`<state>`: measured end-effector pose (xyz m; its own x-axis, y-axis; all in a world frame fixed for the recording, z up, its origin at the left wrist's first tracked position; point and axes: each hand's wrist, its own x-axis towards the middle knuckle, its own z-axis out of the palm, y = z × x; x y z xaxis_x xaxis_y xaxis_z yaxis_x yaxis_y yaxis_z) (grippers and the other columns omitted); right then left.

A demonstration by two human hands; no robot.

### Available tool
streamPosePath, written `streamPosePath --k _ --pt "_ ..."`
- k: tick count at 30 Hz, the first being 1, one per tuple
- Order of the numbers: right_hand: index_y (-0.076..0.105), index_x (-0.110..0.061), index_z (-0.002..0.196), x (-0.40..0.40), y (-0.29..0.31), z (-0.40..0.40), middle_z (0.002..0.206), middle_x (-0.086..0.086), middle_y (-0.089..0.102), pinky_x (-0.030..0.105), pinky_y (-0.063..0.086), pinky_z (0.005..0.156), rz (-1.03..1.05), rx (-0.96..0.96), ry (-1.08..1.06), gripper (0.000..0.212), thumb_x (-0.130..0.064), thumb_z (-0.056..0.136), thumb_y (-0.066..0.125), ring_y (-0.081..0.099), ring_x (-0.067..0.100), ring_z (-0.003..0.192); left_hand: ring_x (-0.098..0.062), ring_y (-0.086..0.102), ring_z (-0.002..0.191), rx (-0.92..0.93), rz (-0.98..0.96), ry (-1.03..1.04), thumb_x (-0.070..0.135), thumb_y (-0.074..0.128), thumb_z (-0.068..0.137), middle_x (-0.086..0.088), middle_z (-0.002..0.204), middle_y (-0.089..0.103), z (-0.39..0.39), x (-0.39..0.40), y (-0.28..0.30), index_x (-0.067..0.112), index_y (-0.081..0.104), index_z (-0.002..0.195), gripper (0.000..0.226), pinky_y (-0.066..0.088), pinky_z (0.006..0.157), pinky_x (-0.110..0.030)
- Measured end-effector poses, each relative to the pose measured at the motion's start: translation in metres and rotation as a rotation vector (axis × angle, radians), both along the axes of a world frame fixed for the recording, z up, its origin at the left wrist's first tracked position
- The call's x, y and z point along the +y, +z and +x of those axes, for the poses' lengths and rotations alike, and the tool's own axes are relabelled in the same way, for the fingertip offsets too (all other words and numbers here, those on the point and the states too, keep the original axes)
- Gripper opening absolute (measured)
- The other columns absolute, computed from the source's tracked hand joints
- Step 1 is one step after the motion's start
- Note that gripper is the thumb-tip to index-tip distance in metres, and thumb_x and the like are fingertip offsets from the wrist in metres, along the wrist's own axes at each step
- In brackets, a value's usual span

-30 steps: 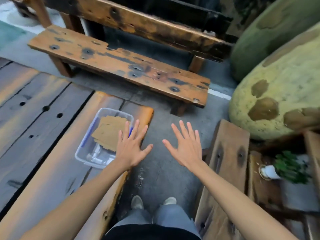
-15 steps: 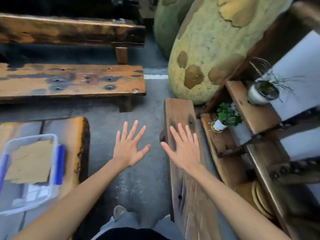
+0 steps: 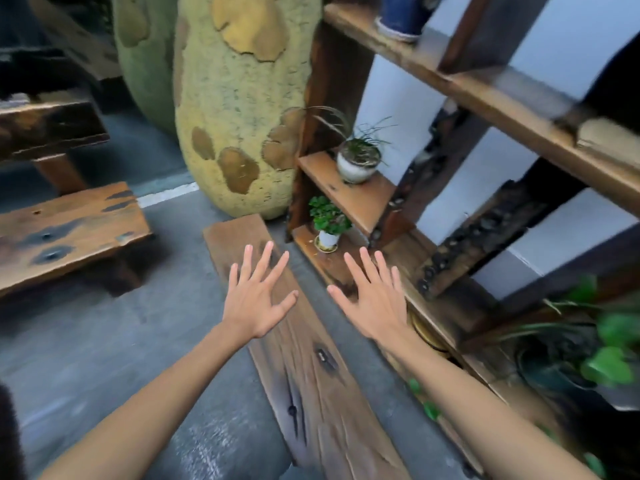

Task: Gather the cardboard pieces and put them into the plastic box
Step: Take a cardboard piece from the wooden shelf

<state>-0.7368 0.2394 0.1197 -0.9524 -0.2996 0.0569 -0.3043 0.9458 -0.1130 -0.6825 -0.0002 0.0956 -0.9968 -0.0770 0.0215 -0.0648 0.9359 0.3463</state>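
Note:
My left hand (image 3: 258,296) is stretched out flat, fingers spread, holding nothing, above a low wooden bench (image 3: 311,368). My right hand (image 3: 374,299) is also spread and bare, hovering over the bottom board of a wooden shelf unit (image 3: 349,199). The plastic box and the cardboard pieces are outside the view.
A large yellow-green mottled rounded form (image 3: 239,98) stands ahead on the grey floor. Small potted plants (image 3: 329,223) (image 3: 358,161) sit on the shelf steps. Another wooden bench (image 3: 65,233) lies at left. Leafy plants (image 3: 595,351) fill the lower right.
The view has swung to the right, so the plastic box with cardboard has left the frame at the left. Both hands stay spread and unladen in front of me.

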Motion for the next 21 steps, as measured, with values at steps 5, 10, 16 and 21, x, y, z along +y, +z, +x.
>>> streamPosePath --k 5,10,16,21 --pt "0.027 -0.041 0.158 0.069 0.029 -0.007 0.169 -0.006 0.020 0.049 0.012 0.125 -0.004 0.094 -0.146 0.079 -0.082 0.090 0.022 0.010 0.021 0.157 -0.032 -0.010 0.156 0.078 -0.048 -0.184 0.076 0.018 0.084 0.005 0.170 -0.006 -0.051 0.056 0.031 0.040 0.013 0.159 0.084 0.010 0.122 -0.057" --pt "0.025 -0.040 0.158 0.133 0.066 -0.006 0.169 -0.007 0.016 0.048 0.011 0.125 -0.009 0.164 -0.270 0.078 -0.080 0.092 0.024 0.006 0.020 0.157 -0.034 -0.006 0.156 0.159 -0.081 -0.346 0.075 0.022 0.085 0.003 0.171 -0.002 -0.094 0.119 0.065 0.040 0.014 0.159 0.083 0.013 0.121 -0.058" --pt "0.021 -0.040 0.160 0.201 0.118 -0.013 0.170 -0.006 0.009 0.047 0.014 0.125 -0.041 0.229 -0.392 0.075 -0.077 0.095 0.025 0.002 0.020 0.158 -0.034 -0.008 0.156 0.279 -0.106 -0.512 0.073 0.024 0.086 0.003 0.171 -0.004 -0.140 0.193 0.117 0.039 0.011 0.160 0.082 0.013 0.121 -0.059" --pt "0.018 -0.034 0.161 0.247 0.182 -0.035 0.171 -0.005 0.008 0.045 0.024 0.123 -0.282 0.241 -0.367 0.066 -0.054 0.103 0.042 0.005 0.018 0.157 -0.034 -0.006 0.156 0.382 -0.103 -0.609 0.067 0.030 0.087 0.001 0.171 -0.003 -0.179 0.243 0.174 0.035 0.012 0.161 0.082 0.011 0.121 -0.059"
